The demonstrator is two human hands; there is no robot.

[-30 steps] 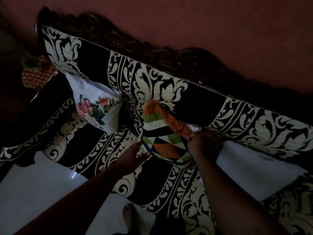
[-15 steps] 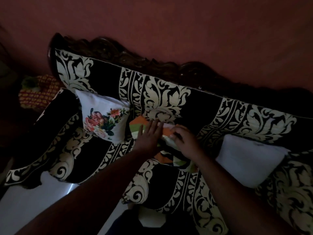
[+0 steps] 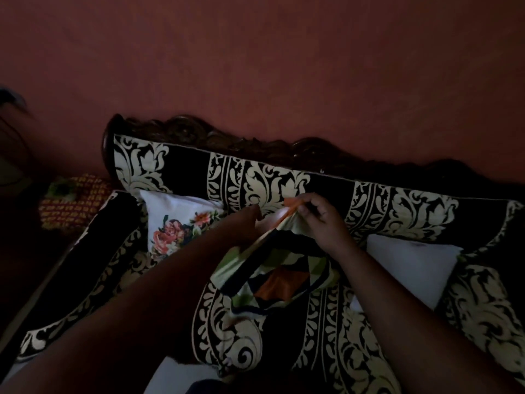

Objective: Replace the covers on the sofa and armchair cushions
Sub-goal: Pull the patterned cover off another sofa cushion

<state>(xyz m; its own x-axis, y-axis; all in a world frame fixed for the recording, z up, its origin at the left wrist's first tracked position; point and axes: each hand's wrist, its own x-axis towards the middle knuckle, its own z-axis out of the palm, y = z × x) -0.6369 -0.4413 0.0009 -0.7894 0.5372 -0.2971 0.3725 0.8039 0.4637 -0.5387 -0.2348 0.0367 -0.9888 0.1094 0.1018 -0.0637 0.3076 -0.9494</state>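
A cushion in an orange, green, navy and white geometric cover (image 3: 284, 277) lies on the seat of the black-and-cream patterned sofa (image 3: 412, 214). My right hand (image 3: 321, 220) pinches the cover's upper edge, lifting it near the backrest. My left hand (image 3: 244, 223) grips the same edge just to the left; its fingers are mostly hidden behind the fabric. To the left a white cushion with a floral print (image 3: 176, 223) leans in the sofa corner. A plain white cushion (image 3: 412, 260) lies to the right.
The sofa's carved dark wooden top rail (image 3: 255, 140) runs along a reddish wall (image 3: 284, 66). A red-and-yellow patterned item (image 3: 71, 203) sits beyond the left armrest (image 3: 93, 251). Pale floor (image 3: 176, 376) shows below the seat front. The room is dim.
The geometric cushion has come down flat onto the seat. Both hands moved from pressing on it to gripping and lifting its top edge together.
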